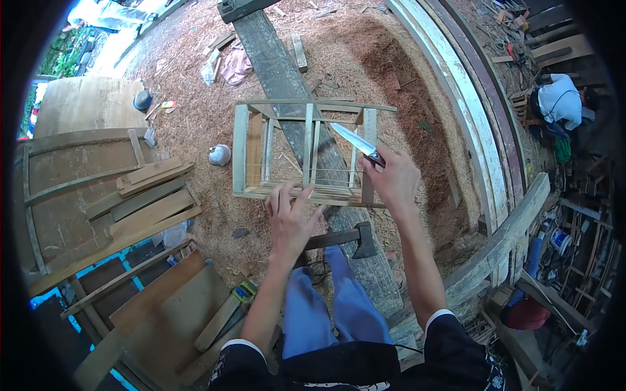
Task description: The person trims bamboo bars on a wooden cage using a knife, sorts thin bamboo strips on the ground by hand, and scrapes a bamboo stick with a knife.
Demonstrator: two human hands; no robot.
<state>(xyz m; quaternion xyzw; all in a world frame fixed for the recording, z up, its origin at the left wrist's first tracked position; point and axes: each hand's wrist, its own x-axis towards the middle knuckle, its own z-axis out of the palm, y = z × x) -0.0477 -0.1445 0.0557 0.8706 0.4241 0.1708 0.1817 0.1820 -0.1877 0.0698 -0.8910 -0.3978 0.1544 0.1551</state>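
Across the worktop (pixel 272 68): wooden frame (pixel 307 146), beyond the axe (pixel 344 238)
Left hand (pixel 290 214): half open, fingers spread at the frame's near edge
Right hand (pixel 395 177): wrapped round the knife (pixel 355 141), blade pointing far and left

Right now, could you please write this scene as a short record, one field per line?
Right grip: holds a knife, blade pointing away from the person
Left grip: at the near edge of the wooden frame; grasp unclear
Plank: passes beneath the frame
Axe: across the plank, nearer the person
Ground: strewn with wood shavings
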